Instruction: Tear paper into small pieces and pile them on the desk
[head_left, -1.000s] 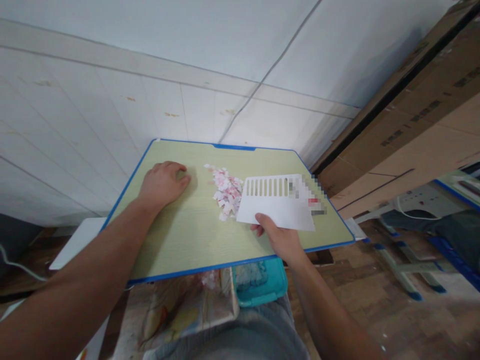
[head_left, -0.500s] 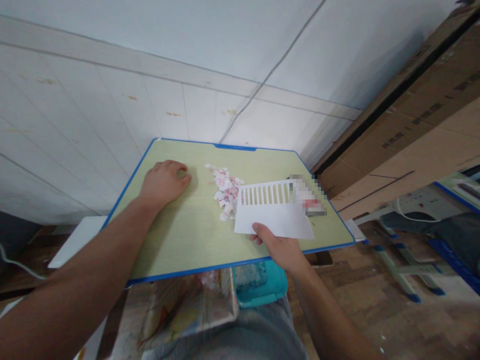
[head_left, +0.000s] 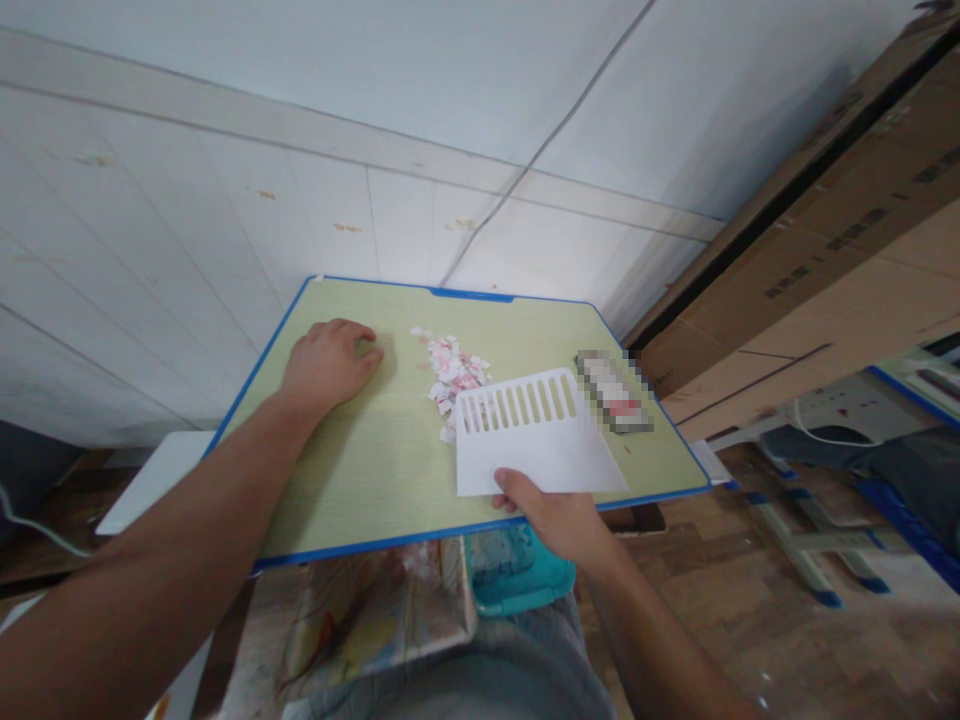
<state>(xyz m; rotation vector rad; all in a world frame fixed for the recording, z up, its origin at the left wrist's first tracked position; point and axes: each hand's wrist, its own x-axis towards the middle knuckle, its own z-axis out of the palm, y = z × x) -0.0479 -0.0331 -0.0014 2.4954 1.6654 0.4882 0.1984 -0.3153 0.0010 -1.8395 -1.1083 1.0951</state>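
My right hand (head_left: pixel 551 510) grips the lower edge of a white card with a row of long slots (head_left: pixel 525 455), thumb on top and fingers underneath. The card's left part hangs over a heap of small white and pink paper scraps (head_left: pixel 455 368), some showing through its slots. To the left of the heap, my left hand (head_left: pixel 330 362) rests on the table, fingers bent. A gap shows between its thumb and forefinger, with nothing held there.
The pale green tabletop (head_left: pixel 360 480) has a blue rim. A blurred-out flat object (head_left: pixel 615 390) lies at its right. Below the front edge are a turquoise basket (head_left: pixel 525 597) and a patterned cloth (head_left: pixel 375 620). Tall cardboard (head_left: pixel 825 220) stands at the right, a white wall behind.
My right hand has brought the slotted card slightly left and toward me, tilting it. The flat object at the right is now uncovered. My left hand has stayed put.
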